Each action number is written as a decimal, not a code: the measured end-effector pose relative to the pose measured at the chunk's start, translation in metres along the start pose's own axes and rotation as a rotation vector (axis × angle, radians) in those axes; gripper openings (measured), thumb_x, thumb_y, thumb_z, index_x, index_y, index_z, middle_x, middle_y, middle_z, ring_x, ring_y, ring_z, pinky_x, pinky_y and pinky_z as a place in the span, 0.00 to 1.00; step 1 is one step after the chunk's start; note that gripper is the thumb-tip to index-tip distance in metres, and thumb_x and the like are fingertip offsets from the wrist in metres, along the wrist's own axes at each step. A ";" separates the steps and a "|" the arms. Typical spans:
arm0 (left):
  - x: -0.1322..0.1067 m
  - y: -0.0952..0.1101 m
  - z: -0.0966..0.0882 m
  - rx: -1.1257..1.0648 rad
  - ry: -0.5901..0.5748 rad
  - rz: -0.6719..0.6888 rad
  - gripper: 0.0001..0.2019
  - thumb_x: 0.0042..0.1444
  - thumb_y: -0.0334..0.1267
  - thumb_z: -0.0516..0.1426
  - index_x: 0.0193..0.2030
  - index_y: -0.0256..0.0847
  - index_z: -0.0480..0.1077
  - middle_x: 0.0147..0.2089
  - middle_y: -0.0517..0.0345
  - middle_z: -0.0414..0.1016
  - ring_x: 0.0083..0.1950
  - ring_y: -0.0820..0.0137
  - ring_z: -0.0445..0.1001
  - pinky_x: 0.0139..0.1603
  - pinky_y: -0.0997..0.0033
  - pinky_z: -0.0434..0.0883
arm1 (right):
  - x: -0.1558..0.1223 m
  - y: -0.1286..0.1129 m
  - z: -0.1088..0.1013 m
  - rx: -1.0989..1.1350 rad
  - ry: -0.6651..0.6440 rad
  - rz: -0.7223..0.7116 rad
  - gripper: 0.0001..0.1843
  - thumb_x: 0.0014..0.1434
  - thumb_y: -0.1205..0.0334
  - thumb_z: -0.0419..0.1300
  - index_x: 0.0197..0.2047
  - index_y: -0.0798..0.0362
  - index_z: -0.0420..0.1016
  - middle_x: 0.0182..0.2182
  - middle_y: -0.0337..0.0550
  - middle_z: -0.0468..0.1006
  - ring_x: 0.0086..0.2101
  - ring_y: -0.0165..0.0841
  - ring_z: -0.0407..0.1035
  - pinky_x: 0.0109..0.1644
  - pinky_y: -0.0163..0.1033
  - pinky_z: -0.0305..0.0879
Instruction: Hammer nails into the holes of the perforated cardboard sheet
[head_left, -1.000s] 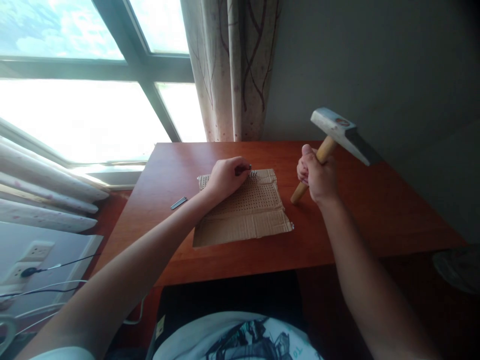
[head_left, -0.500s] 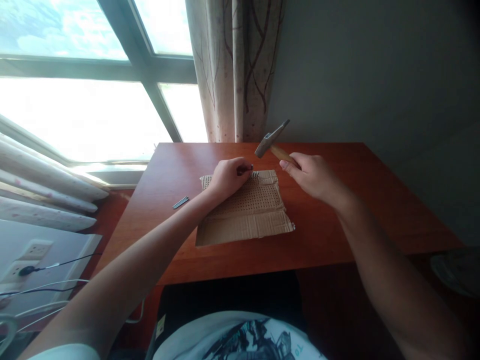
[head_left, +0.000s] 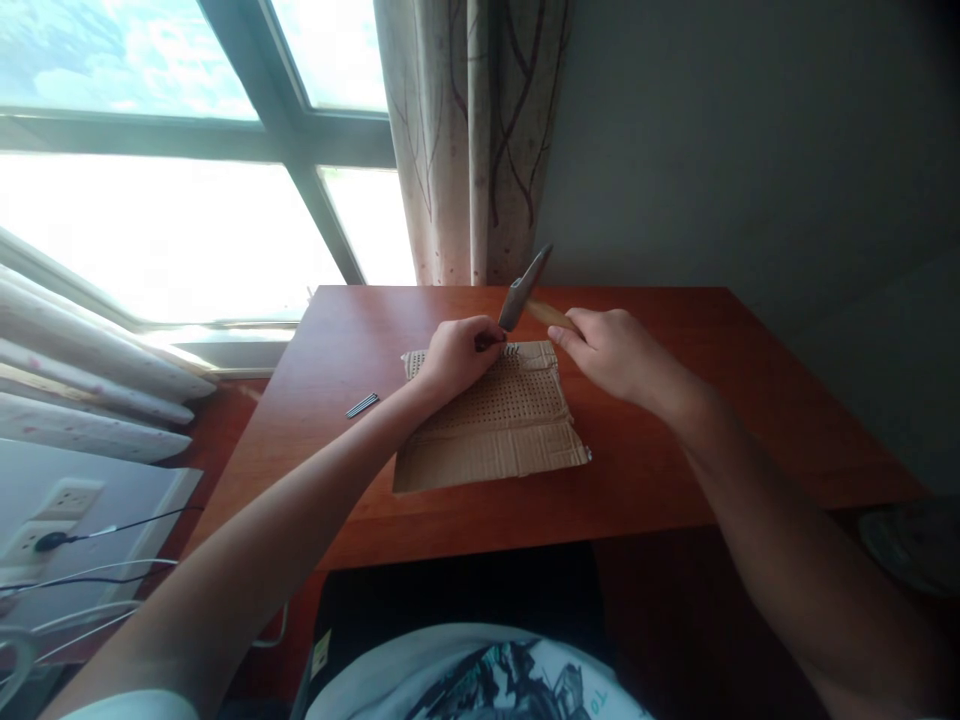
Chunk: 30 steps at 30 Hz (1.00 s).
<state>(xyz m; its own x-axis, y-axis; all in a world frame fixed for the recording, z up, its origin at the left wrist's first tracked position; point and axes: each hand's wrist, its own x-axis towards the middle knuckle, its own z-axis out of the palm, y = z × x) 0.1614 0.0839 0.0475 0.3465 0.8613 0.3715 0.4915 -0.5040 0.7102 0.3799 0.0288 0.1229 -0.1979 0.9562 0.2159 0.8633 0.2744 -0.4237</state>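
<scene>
Down came the hammer (head_left: pixel 523 290), its head just above the nail (head_left: pixel 491 341) pinched in the left hand (head_left: pixel 450 358) at the cardboard's (head_left: pixel 495 435) far edge; the right hand (head_left: pixel 611 352) gripped the handle. A skewed blow could have hit those fingers.

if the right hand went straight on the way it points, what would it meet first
Most likely the left hand, whose fingertips pinch a nail over the cardboard; the hammer in the right hand is almost on it. Depth is unclear.
</scene>
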 end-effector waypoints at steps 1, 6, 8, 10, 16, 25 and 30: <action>0.000 0.000 0.000 -0.003 0.000 0.003 0.03 0.54 0.33 0.60 0.35 0.40 0.77 0.36 0.56 0.83 0.34 0.71 0.78 0.39 0.71 0.73 | 0.000 0.000 0.000 -0.001 0.006 -0.003 0.20 0.66 0.56 0.59 0.24 0.49 0.58 0.18 0.37 0.62 0.21 0.30 0.52 0.29 0.41 0.42; 0.000 0.000 0.001 -0.011 -0.002 0.001 0.04 0.55 0.34 0.60 0.34 0.40 0.77 0.36 0.56 0.82 0.35 0.70 0.78 0.39 0.70 0.74 | -0.001 -0.005 -0.008 0.025 0.039 -0.001 0.20 0.65 0.57 0.60 0.23 0.49 0.58 0.17 0.36 0.61 0.20 0.29 0.51 0.29 0.41 0.41; 0.000 -0.001 0.001 -0.019 -0.005 0.001 0.04 0.55 0.35 0.60 0.34 0.40 0.77 0.36 0.56 0.82 0.35 0.70 0.78 0.40 0.70 0.74 | -0.002 -0.009 -0.011 0.052 0.066 0.005 0.21 0.64 0.58 0.61 0.23 0.49 0.58 0.17 0.36 0.60 0.20 0.29 0.51 0.29 0.42 0.40; 0.000 -0.002 0.001 -0.019 -0.004 -0.004 0.03 0.55 0.35 0.60 0.34 0.40 0.77 0.35 0.56 0.82 0.35 0.70 0.78 0.40 0.70 0.74 | -0.003 -0.010 -0.012 0.077 0.098 -0.005 0.21 0.65 0.57 0.61 0.23 0.49 0.57 0.17 0.35 0.60 0.20 0.29 0.50 0.29 0.42 0.40; 0.000 0.001 -0.001 0.025 -0.022 -0.018 0.03 0.54 0.34 0.61 0.33 0.40 0.77 0.34 0.56 0.82 0.33 0.70 0.77 0.37 0.70 0.72 | -0.006 -0.003 0.001 -0.030 0.015 -0.007 0.19 0.66 0.55 0.58 0.25 0.49 0.59 0.19 0.37 0.62 0.21 0.30 0.52 0.29 0.42 0.41; 0.002 -0.004 0.001 0.037 -0.033 -0.023 0.03 0.54 0.34 0.61 0.34 0.40 0.77 0.34 0.56 0.82 0.34 0.69 0.77 0.36 0.71 0.72 | -0.006 -0.002 0.002 -0.083 -0.035 -0.004 0.18 0.67 0.52 0.55 0.27 0.49 0.59 0.21 0.39 0.64 0.22 0.31 0.53 0.30 0.42 0.42; 0.000 0.007 -0.012 0.131 -0.115 0.003 0.06 0.57 0.35 0.59 0.40 0.41 0.78 0.39 0.54 0.83 0.39 0.66 0.79 0.41 0.69 0.74 | -0.006 -0.002 0.002 -0.106 -0.067 0.010 0.18 0.68 0.51 0.53 0.28 0.49 0.60 0.22 0.40 0.67 0.23 0.32 0.56 0.30 0.41 0.43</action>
<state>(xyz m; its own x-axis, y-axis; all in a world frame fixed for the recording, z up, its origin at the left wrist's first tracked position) 0.1557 0.0806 0.0595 0.4335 0.8508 0.2972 0.5879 -0.5169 0.6222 0.3785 0.0230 0.1208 -0.2166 0.9644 0.1518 0.9089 0.2560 -0.3291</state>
